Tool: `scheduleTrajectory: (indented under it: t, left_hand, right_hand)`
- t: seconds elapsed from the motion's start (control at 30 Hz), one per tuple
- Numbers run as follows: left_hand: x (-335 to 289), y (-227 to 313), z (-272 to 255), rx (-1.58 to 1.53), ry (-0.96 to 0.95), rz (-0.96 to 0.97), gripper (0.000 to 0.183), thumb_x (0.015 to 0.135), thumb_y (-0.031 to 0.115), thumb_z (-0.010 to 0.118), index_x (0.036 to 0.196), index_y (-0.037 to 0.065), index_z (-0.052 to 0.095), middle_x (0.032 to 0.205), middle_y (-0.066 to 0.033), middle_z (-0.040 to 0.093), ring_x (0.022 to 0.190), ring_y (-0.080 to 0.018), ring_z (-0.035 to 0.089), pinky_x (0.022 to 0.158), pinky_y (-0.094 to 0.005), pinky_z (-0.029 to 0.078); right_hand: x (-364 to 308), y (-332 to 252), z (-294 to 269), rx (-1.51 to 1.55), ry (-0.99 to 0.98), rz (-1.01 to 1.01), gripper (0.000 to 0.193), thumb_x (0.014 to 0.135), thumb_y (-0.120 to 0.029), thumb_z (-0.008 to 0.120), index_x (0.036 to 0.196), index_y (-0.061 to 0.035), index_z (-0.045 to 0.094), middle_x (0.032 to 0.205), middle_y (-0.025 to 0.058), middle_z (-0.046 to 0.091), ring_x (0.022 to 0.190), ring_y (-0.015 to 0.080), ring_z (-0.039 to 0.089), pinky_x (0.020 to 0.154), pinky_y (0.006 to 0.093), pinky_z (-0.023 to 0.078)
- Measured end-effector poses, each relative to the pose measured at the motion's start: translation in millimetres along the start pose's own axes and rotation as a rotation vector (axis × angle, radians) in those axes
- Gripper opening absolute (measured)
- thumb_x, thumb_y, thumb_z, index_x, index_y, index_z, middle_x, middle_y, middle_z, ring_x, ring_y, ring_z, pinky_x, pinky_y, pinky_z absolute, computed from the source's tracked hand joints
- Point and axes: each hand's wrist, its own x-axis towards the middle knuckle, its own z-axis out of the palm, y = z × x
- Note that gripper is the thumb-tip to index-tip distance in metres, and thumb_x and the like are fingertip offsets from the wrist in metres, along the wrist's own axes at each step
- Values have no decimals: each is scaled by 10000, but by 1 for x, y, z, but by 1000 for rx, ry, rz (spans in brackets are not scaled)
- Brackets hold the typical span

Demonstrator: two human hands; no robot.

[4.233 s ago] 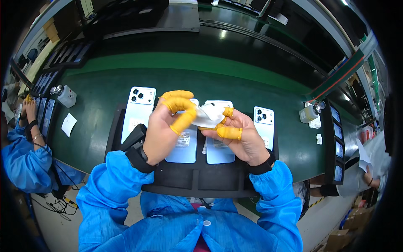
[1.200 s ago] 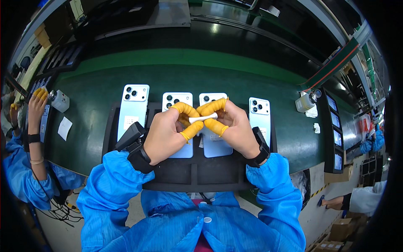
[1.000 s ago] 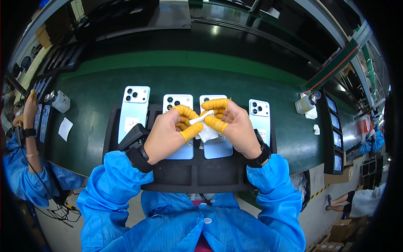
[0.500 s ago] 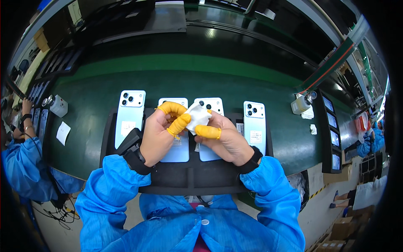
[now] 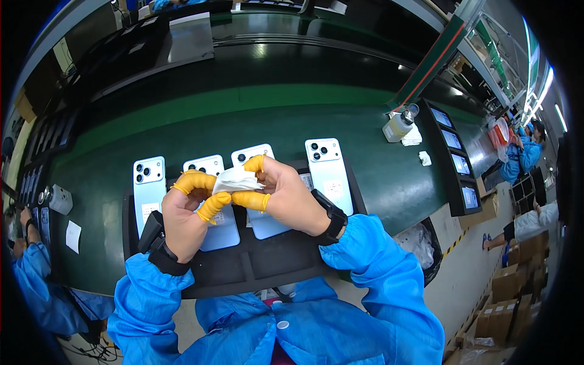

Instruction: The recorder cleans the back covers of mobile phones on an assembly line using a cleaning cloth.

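left hand: yellow finger cots pinching white wipe at left | right hand: pinching its right side | wipe: bunched/folded, above two middle light-blue smartphones, black tray at tabletop near edge | advice: pinch evenly, flatten layers, tuck loose corners, knuckles clear of phones

Yellow cots cover several fingers; black wristbands meet loose blue sleeves.
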Motion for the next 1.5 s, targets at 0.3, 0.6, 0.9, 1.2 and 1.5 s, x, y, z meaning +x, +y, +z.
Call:
scheduleTrajectory:
  t: [0.3, 0.6, 0.9, 1.2, 1.5]
  left_hand:
    - [3, -4, -4, 46, -68, 6, 378, 857, 163, 720, 1174, 6, 587, 1056, -72, 567, 912, -148, 599, 823, -256, 489]
    - [9, 6, -3, 185, -170, 39, 332, 901, 261, 605, 1133, 26, 636, 1068, -102, 561, 902, -183, 582, 770, -282, 459]
    - [64, 48, 13, 551, -490, 244, 346, 858, 271, 646, 1124, 50, 651, 1063, -125, 611, 916, -248, 592, 750, -341, 479]
    - [57, 2, 74, 768, -887, 384, 491, 755, 211, 714, 1198, 27, 613, 1255, -167, 562, 1188, -349, 511, 997, -435, 412]
    - [26, -35, 88, 760, -992, 453, 591, 892, 454, 563, 1316, 43, 542, 1360, -160, 521, 1303, -335, 447, 1125, -461, 272]
  right_hand:
    - [-5, -32, -53, -485, 176, -409, 273, 765, -10, 739, 1014, -5, 627, 978, 116, 670, 914, 189, 661, 793, 295, 523]
    - [-71, -20, -316, -1538, 918, -286, 307, 687, 96, 579, 947, -23, 692, 912, 157, 661, 859, 341, 627, 788, 386, 510]
    - [-77, -21, -320, -1745, 714, -171, 243, 690, 78, 599, 902, -7, 681, 850, 143, 626, 865, 336, 606, 773, 412, 509]
    - [-73, -21, -313, -1839, 720, -75, 199, 706, 63, 614, 879, -2, 690, 834, 148, 627, 865, 324, 615, 765, 411, 514]
    - [-40, -5, -187, -1468, 310, -477, 220, 644, 75, 668, 854, 7, 677, 876, 149, 639, 848, 309, 625, 757, 362, 531]
